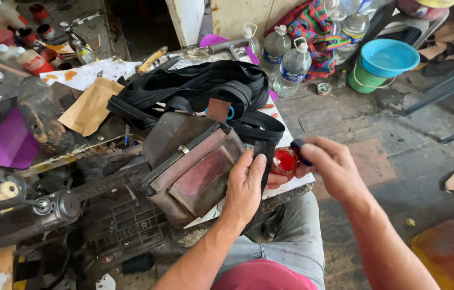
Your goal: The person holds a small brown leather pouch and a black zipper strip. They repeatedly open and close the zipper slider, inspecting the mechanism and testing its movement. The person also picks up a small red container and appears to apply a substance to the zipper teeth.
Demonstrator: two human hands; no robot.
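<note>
I see cluttered workbench [297,185]: brown leather bag [195,169], black straps [200,88], tan paper [90,104], purple sheet [12,142] lying directly on it.

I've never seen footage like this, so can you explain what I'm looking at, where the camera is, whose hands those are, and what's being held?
There is no machine here. The one picture comes from a camera worn on a person's head, looking down at their own two bare hands and lap. The left hand presses on a black strap and curls around a small open jar with something red inside. The right hand pinches a small dark thing just above that jar; it is too small to tell what it is. Beside the left hand lies a worn brown leather bag, with a heap of black straps behind it. The cluttered worktable also carries paper scraps and small pots. On the floor beyond stand clear plastic bottles and a blue basin.
</note>
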